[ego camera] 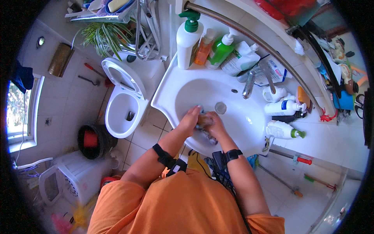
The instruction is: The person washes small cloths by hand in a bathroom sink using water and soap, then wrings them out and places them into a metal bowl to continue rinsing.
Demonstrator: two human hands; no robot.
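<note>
Over the near left part of a white washbasin (254,114), my left hand (190,119) and my right hand (215,126) come together around a wet, foamy cloth (209,137). The cloth is bunched between them, and its lower end hangs toward the near wall of the bowl. Something brownish shows between my fingers; whether it is part of the cloth or a bar of soap, I cannot tell. Just beyond my right hand is the round drain (220,108). A metal faucet (248,84) points into the bowl from the back.
Pump bottles, including a white one with a green pump (187,44) and a green one (219,52), line the back rim. More bottles (282,107) stand at right. A toilet (124,114) with raised lid, a black bucket (100,143) and a white plastic stool (73,178) are at left.
</note>
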